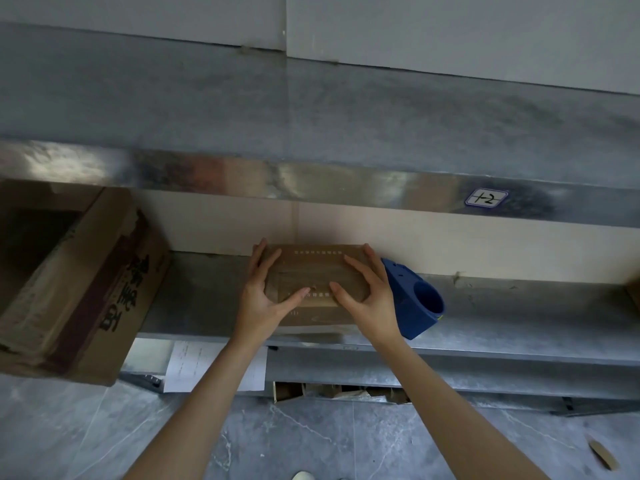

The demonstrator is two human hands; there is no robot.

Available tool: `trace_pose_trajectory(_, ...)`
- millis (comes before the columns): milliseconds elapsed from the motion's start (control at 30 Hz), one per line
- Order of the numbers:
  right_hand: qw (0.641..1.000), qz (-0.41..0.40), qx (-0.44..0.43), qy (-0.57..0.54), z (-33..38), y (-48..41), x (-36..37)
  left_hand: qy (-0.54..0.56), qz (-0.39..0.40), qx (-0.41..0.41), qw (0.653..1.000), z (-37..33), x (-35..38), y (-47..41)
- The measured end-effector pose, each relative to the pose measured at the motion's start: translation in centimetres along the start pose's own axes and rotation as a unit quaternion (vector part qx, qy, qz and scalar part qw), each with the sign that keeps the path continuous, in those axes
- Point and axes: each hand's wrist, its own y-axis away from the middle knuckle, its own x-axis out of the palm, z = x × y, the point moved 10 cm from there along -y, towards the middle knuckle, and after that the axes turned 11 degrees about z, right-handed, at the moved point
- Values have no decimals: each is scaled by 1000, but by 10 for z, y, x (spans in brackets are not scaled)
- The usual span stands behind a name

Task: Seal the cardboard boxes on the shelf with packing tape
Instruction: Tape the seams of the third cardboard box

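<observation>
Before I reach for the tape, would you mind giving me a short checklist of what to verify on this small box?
1. Small box rests on the shelf: ok.
2. Top flaps held down flat: ok, left hand and right hand both press on the top.
3. Tape already over the seam: cannot tell.
4. Blue tape dispenser within reach: ok, it lies on the shelf right beside the box, next to the right hand.
5. A hand free to take the dispenser: not ok, both are on the box.
6. Large box at the left closed: not ok, it is open.
</observation>
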Motion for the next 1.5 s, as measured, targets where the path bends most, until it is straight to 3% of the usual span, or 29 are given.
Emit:
trace_pose_trajectory(667,999,6,-14,-35,-6,-4,0,21,19,-19,999,7,2,-3)
trace_pose_trajectory(833,999,-36,-13,-5,-1,1,-6,-19,56,-38,998,0,-3,4)
trace_pose_trajectory(967,998,-65,-13,23,5,7,-10,-19,43,-47,998,1,-10,14)
trace_pose_trajectory(1367,997,53,24,52,-11,25,1,35,48,-121,991,14,-15,41)
trace_pose_trajectory(1500,995,50,34,80,-3,16,-1,51,42,-121,990,9,-18,36)
